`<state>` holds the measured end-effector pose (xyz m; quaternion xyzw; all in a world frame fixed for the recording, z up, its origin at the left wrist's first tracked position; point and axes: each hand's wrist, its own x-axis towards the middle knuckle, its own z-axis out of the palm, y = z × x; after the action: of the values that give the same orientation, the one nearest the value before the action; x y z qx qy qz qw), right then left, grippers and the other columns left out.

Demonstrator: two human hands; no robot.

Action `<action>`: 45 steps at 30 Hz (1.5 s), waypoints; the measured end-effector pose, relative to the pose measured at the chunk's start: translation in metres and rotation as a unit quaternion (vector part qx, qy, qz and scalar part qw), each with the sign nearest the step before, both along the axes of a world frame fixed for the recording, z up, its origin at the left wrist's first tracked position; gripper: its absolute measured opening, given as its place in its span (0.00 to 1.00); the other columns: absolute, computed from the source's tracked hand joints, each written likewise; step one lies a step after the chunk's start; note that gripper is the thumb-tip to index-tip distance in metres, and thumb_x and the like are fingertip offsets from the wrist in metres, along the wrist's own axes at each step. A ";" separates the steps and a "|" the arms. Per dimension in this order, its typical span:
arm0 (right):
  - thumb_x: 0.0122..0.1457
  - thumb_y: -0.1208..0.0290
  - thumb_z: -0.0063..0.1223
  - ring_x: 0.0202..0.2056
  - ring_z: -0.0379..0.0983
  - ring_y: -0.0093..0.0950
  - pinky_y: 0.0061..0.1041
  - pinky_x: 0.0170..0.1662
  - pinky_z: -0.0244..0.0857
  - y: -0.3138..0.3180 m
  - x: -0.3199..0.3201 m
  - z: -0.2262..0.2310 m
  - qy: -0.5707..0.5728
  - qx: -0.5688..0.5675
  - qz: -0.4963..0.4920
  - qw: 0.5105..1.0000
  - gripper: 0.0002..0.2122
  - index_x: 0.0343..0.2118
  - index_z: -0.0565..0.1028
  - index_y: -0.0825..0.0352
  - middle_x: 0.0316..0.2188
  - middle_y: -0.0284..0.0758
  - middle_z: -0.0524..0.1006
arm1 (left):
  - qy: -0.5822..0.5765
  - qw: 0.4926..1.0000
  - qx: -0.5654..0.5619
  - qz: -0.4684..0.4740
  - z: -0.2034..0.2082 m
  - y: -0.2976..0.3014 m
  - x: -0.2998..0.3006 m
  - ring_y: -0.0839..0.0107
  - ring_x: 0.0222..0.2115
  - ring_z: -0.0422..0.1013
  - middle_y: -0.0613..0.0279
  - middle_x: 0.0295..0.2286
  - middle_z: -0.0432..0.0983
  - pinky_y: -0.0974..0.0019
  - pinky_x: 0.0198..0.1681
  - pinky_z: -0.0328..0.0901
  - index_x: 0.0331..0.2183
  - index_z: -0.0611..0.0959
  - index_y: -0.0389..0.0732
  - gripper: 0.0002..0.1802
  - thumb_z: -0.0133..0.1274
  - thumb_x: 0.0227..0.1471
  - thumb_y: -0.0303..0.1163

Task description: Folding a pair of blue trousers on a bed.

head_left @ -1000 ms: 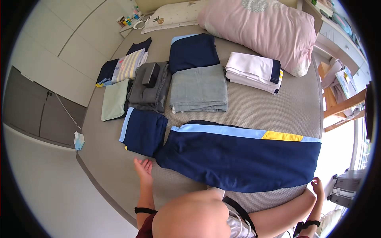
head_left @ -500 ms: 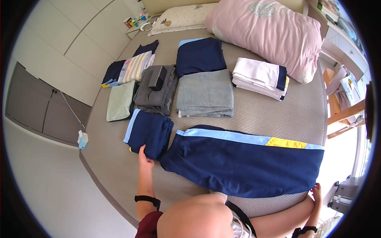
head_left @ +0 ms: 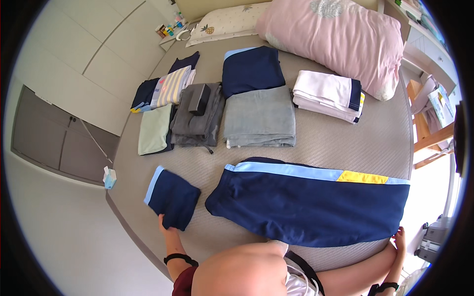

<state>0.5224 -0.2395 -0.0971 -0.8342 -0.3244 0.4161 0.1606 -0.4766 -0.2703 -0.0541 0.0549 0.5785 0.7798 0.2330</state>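
Since the earlier frames, the folded navy bundle [head_left: 173, 197] has slid toward the lower left, leaving a gap between it and the charcoal pile [head_left: 197, 121]. The left hand [head_left: 168, 226] has its grip closed on the bundle's near edge, thumb and fingers pinching the cloth. The right hand [head_left: 399, 238], at lower right, touches the hem corner of the navy trousers [head_left: 306, 204]; whether that grip is pinching or merely resting, I cannot tell.

The bundle looks already folded. The trousers, stretched across the centre right with their blue and yellow stripe along the upper edge, appear only doubled lengthwise, so folding seems left there. Folded already, across the upper half, are the pale green piece [head_left: 154, 129], the striped piece [head_left: 172, 89], the charcoal pile with a black box [head_left: 199, 99] on it, the grey pile [head_left: 259, 118], another navy piece [head_left: 253, 71] and the white pile [head_left: 327, 93].

All lie on a bed [head_left: 345, 143] with a textured beige cover. A pineapple-print pillow [head_left: 227, 24] and a pink quilt [head_left: 335, 47] fill its top end; pale cupboards [head_left: 94, 59] stand at upper left, a grey suitcase [head_left: 434, 241] at lower right.
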 end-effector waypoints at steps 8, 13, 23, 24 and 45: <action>0.59 0.73 0.40 0.27 0.72 0.24 0.20 0.26 0.68 -0.002 -0.001 -0.020 0.092 0.054 -0.052 0.993 0.14 0.47 0.62 0.70 0.30 0.37 0.75 | -0.059 0.976 -0.014 0.207 0.012 -0.118 -0.007 0.69 0.34 0.69 0.62 0.33 0.71 0.65 0.39 0.65 0.37 0.75 0.34 0.17 0.49 0.49 0.37; 0.57 0.75 0.43 0.28 0.73 0.26 0.23 0.26 0.68 -0.006 0.018 -0.020 -0.043 0.034 -0.024 0.998 0.15 0.47 0.63 0.66 0.30 0.40 0.73 | -0.233 0.891 -0.309 -0.237 -0.008 -0.084 0.140 0.71 0.32 0.68 0.64 0.32 0.71 0.67 0.36 0.63 0.36 0.75 0.36 0.16 0.48 0.50 0.38; 0.52 0.76 0.39 0.36 0.70 0.35 0.36 0.38 0.66 0.038 -0.054 0.056 0.192 -0.025 -0.330 0.924 0.27 0.58 0.52 0.58 0.36 0.45 0.71 | -0.007 0.941 -0.284 -0.182 0.020 0.070 0.108 0.75 0.28 0.66 0.69 0.29 0.70 0.71 0.30 0.60 0.34 0.74 0.39 0.14 0.46 0.52 0.41; 0.52 0.76 0.39 0.36 0.70 0.35 0.36 0.38 0.66 0.037 -0.050 0.049 0.189 -0.025 -0.332 0.924 0.27 0.58 0.52 0.58 0.36 0.45 0.71 | 0.065 0.951 -0.268 -0.140 0.025 0.107 0.098 0.76 0.28 0.65 0.69 0.28 0.70 0.72 0.29 0.59 0.34 0.73 0.40 0.14 0.46 0.52 0.41; 0.46 0.85 0.47 0.36 0.69 0.39 0.36 0.41 0.63 0.097 -0.207 0.125 -0.172 0.390 -0.003 0.905 0.13 0.36 0.73 0.66 0.33 0.41 0.74 | 0.551 0.507 -0.297 -0.593 0.122 0.172 0.267 0.54 0.36 0.70 0.48 0.34 0.74 0.61 0.41 0.64 0.37 0.78 0.36 0.14 0.47 0.55 0.36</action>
<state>0.3154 -0.1422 0.0279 -0.7649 -0.4804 0.1057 0.4159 -0.2091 -0.0982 0.0682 0.7311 0.6206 0.0551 0.2780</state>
